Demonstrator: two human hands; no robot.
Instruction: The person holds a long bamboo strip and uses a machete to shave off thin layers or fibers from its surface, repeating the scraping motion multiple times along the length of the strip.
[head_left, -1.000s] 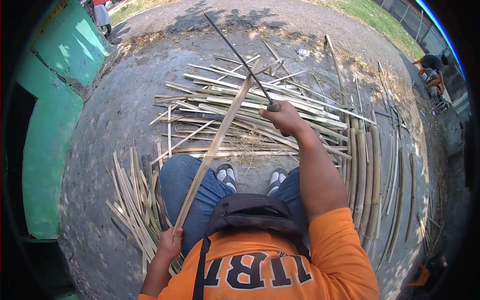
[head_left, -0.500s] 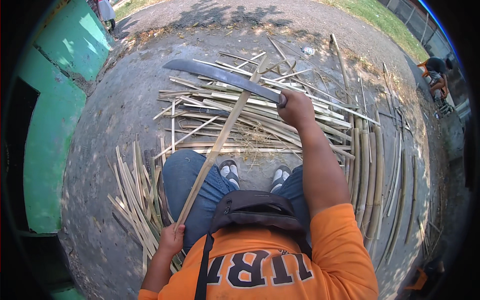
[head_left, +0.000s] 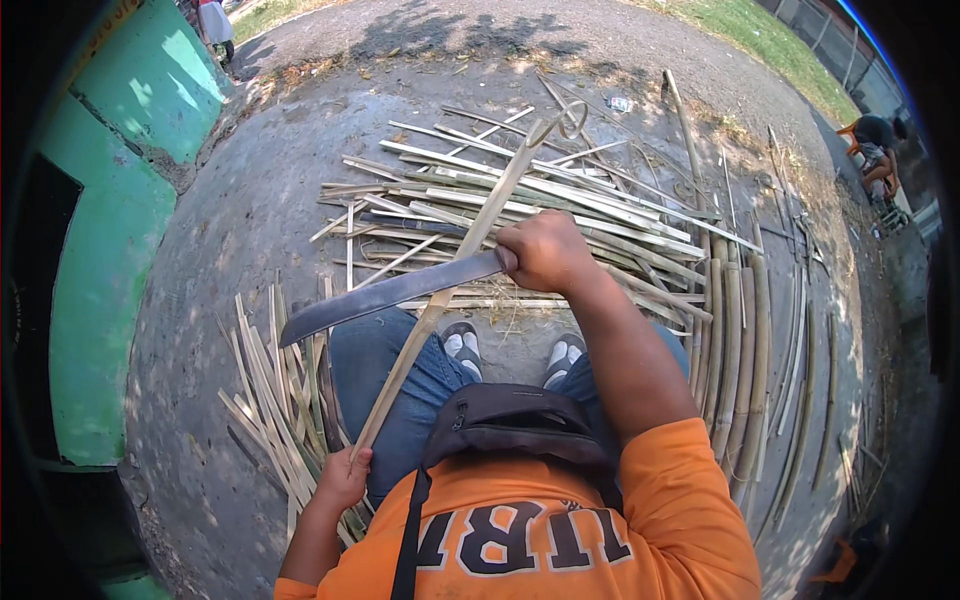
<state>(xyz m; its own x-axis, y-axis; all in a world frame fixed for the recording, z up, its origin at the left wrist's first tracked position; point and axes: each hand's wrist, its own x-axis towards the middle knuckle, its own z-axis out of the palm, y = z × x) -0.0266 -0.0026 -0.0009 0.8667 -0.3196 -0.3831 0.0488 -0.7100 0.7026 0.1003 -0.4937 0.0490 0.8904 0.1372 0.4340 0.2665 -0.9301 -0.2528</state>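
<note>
My right hand (head_left: 548,250) is closed round the handle of a machete (head_left: 390,293), its long, dark, curved blade pointing left. The blade crosses a long bamboo strip (head_left: 478,228) about midway along it, over my left knee. Near my left hip, my left hand (head_left: 345,476) grips the strip's lower end. The strip slants up and away to the right, and a thin curled shaving (head_left: 573,120) hangs at its far tip. Beyond my feet lies a loose pile of split bamboo strips (head_left: 560,190), over which the strip's far part extends.
More split strips (head_left: 262,375) lie in a bundle beside my left leg. Whole bamboo poles (head_left: 742,370) rest on the concrete at my right. A green wall (head_left: 110,300) stands at the left. At the far right, another person (head_left: 878,150) sits bent over on an orange chair.
The machete has come down along the bamboo strip, closer to me, and its blade now tilts down to the left. My left hand has stayed in place on the strip.
</note>
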